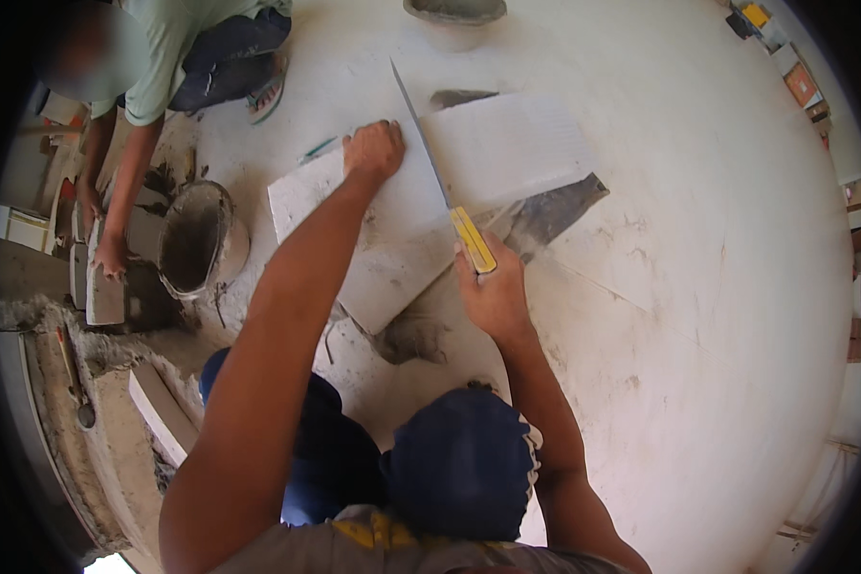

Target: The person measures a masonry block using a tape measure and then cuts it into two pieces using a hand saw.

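Observation:
My right hand [496, 297] is wrapped round the yellow handle of a handsaw [472, 237]. Its long thin blade points away from me, across the middle of a pale white building block [392, 225]. Whether the blade has cut into the block I cannot tell. My left hand [374, 151] bears on the block's far part, left of the blade, with its fingers curled. To the right of the saw the pale surface [507, 143] continues; I cannot tell if it is one piece with the left part. A thin green stick-like thing [318, 148] lies beside my left hand.
Dark flat sheeting [555, 210] shows under the block's right side. Left of it stands a mortar-smeared bucket [199, 239]; another basin [455, 11] is at the far edge. A co-worker [177, 57] bends at far left, hands on an upright block [105, 282]. A long-handled tool [72, 368] lies nearby.

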Demonstrator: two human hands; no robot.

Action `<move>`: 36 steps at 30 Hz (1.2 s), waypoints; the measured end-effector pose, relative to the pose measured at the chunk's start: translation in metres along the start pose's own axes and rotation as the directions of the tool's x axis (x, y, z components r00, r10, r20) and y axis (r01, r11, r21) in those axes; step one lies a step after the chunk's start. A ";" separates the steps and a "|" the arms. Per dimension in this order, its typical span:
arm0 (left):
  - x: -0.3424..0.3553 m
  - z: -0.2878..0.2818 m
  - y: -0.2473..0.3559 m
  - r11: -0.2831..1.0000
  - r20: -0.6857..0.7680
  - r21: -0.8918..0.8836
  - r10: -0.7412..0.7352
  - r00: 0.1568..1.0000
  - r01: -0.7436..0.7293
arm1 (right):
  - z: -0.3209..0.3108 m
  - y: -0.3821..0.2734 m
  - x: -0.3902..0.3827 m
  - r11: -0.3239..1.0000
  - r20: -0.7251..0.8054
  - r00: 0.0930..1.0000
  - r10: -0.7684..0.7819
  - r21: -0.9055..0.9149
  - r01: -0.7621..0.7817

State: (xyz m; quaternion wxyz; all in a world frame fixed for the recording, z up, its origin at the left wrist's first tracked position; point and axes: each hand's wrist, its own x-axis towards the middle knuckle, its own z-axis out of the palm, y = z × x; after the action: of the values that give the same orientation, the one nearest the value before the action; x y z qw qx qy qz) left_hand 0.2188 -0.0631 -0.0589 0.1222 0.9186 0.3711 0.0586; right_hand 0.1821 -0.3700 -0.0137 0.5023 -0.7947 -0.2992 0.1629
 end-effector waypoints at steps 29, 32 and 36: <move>0.007 0.018 0.001 1.000 -0.045 0.015 -0.009 0.999 0.010 | -0.005 0.003 -0.025 0.994 -0.059 0.998 -0.034 0.099 0.040; 0.002 0.014 -0.009 0.999 -0.069 0.032 0.001 0.998 0.001 | -0.012 0.015 -0.082 0.999 -0.066 0.997 0.029 -0.020 -0.031; 0.002 0.013 -0.012 0.996 -0.128 0.083 -0.015 0.992 0.026 | -0.072 0.014 -0.192 0.984 0.054 0.985 0.166 -0.080 -0.162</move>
State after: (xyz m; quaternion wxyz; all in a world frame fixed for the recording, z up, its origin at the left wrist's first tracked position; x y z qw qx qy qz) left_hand 0.2146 -0.0561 -0.0743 0.0598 0.9134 0.3899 0.1001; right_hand 0.0796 -0.5475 -0.0022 0.4477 -0.8297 -0.2536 0.2163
